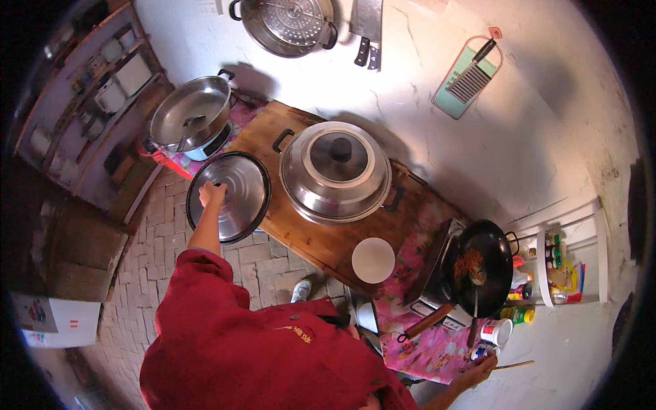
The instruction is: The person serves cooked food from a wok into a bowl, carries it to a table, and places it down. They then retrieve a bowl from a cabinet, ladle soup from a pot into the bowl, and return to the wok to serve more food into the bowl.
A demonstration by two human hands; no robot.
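Observation:
My left hand (212, 195) grips the knob of a round metal lid (241, 189) with a dark rim, held over the front left edge of the wooden board. At the lower right, my right hand (476, 371) is by a small white jar (484, 351); a thin wooden stick (515, 365) sticks out beside it. Whether the fingers grip the jar or the stick cannot be told. Beyond that hand, a black wok (482, 271) with a wooden handle holds shredded reddish food (467, 264) and a ladle (476, 292).
A lidded steel steamer pot (335, 200) and a white bowl (373, 260) stand on the wooden board (318, 241). An open steel pan (179, 113) is at the back left. Cleavers (366, 31) and a grater (469, 82) hang on the wall. Seasoning bottles (520, 313) crowd the right corner.

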